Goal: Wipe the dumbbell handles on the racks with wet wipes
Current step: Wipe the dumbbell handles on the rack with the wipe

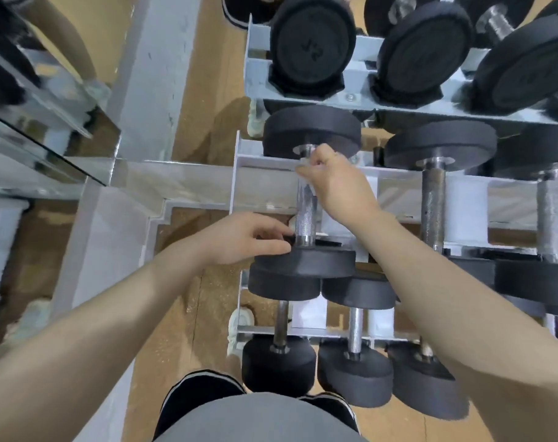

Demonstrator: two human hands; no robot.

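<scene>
Gym: tiered rack (303, 90) is holding black dumbbells (312, 43); wall mirror (32, 138) is reflecting the floor.

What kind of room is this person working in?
Most likely a gym's free-weights area. Black dumbbells sit in rows on a tiered metal rack, and a wall mirror stands to the left.

Dumbbell handle (305, 215): bright metal, knurled rough middle, smooth glossy ends. Dumbbell heads (306, 260): matt black, rubber-like. Rack (303, 90): painted metal, pale, smooth, slight sheen. Floor (194, 100): speckled tan, matt, grainy. Mirror (32, 122): glossy glass. Neighbouring handle (433, 205): duller, darker metal.
</scene>
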